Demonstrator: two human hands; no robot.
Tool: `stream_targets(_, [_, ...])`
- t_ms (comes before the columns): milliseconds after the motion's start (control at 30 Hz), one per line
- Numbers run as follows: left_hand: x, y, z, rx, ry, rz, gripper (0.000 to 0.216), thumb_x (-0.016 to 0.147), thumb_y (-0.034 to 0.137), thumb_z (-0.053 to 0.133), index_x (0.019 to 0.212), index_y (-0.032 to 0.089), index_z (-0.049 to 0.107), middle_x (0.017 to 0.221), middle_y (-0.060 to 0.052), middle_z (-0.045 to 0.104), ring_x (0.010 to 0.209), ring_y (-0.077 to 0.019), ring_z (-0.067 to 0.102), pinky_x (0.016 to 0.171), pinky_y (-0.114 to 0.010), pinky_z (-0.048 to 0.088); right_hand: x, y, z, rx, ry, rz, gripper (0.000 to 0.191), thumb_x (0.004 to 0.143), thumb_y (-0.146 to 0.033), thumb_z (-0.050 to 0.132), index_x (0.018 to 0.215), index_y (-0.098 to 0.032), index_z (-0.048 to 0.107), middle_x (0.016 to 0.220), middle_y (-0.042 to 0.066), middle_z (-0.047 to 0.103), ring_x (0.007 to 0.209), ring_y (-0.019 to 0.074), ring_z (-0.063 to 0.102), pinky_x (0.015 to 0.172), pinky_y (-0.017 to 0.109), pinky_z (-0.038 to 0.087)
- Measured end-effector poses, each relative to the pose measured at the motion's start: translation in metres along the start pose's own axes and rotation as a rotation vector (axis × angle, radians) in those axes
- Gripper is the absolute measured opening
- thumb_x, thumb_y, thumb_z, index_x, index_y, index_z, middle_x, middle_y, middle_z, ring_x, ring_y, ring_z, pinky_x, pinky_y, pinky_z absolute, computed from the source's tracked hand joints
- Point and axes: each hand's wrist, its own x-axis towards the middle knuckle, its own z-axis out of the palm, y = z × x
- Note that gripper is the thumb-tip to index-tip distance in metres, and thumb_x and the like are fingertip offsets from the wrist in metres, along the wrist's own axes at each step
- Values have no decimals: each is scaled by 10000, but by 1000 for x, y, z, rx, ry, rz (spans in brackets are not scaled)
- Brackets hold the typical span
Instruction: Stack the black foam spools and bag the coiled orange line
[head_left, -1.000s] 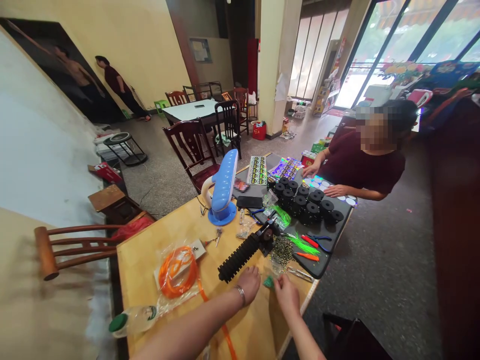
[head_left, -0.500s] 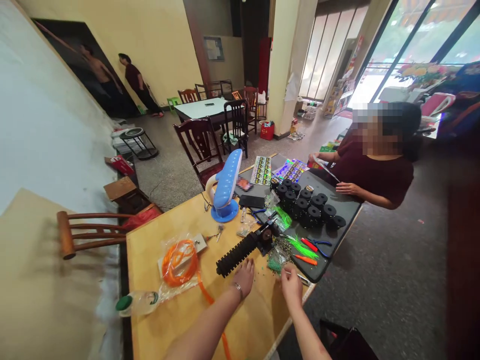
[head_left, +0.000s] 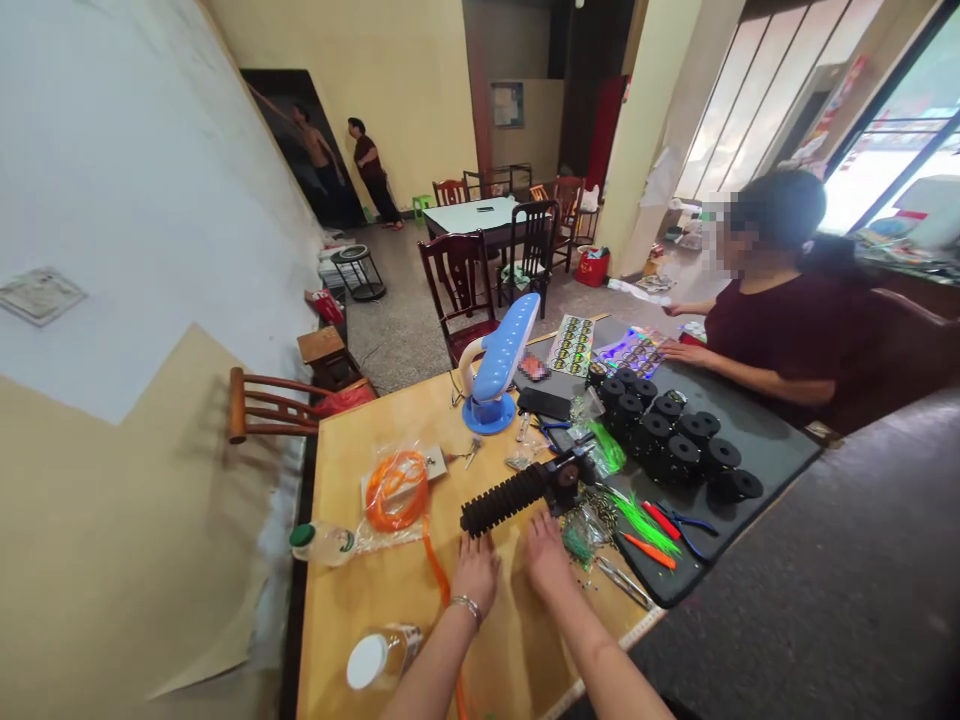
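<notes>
My left hand (head_left: 474, 570), with a bracelet on the wrist, rests on the wooden table (head_left: 390, 590) just below the black ribbed roller tool (head_left: 517, 494). Its fingers lie flat and hold nothing. Beside it, my right hand (head_left: 546, 555) also lies on the table, fingers stretched toward the roller's right end. A small bag of green beads (head_left: 581, 535) sits just right of that hand.
An orange cord in a plastic bag (head_left: 394, 492), two bottles (head_left: 322, 542) and a blue desk lamp (head_left: 496, 368) lie on the table. A black mat (head_left: 757, 455) carries several black spools (head_left: 675, 440), green strands, pliers. A person in a dark red shirt (head_left: 787, 330) sits opposite. Chairs stand behind.
The view swung left. My right hand left the green bead bag and came to the table beside the left hand. Both hands now lie flat under the roller.
</notes>
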Motion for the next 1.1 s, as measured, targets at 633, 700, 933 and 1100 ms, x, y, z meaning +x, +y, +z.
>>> stream_targets(633, [-125, -9, 123, -1043, 37, 64, 594, 935, 565, 278, 1092, 120, 639, 1063, -104, 663, 1008, -156, 636, 943, -255, 492, 28, -35, 24, -336, -204, -439, 466, 897, 36, 508, 1362, 15, 521, 1409, 220, 438, 1366, 271, 391, 1192, 439, 296])
stream_targets(700, [-127, -8, 124, -1056, 79, 31, 548, 945, 499, 278, 1123, 107, 617, 1110, -115, 647, 1046, -153, 622, 977, -256, 470, 0, -22, 32, -264, -166, -527, 523, 914, 8, 459, 1437, 17, 452, 1501, 195, 320, 1429, 283, 275, 1220, 380, 248])
stream_targets(933, [-119, -16, 82, -930, 174, -120, 324, 921, 244, 352, 1067, 115, 611, 1069, -109, 600, 988, -167, 569, 951, -332, 444, -78, 22, 38, 9, 192, -360, 207, 956, -90, 489, 1126, -93, 607, 1070, 115, 555, 1010, 266, 489, 885, 423, 449])
stream_targets(1100, [-114, -3, 68, -891, 158, -120, 287, 932, 155, 367, 1063, 106, 618, 1095, -91, 598, 1022, -143, 553, 983, -310, 435, -88, 28, 53, 81, 250, -335, 87, 935, -86, 569, 1003, -132, 597, 961, 71, 532, 918, 246, 466, 812, 378, 373])
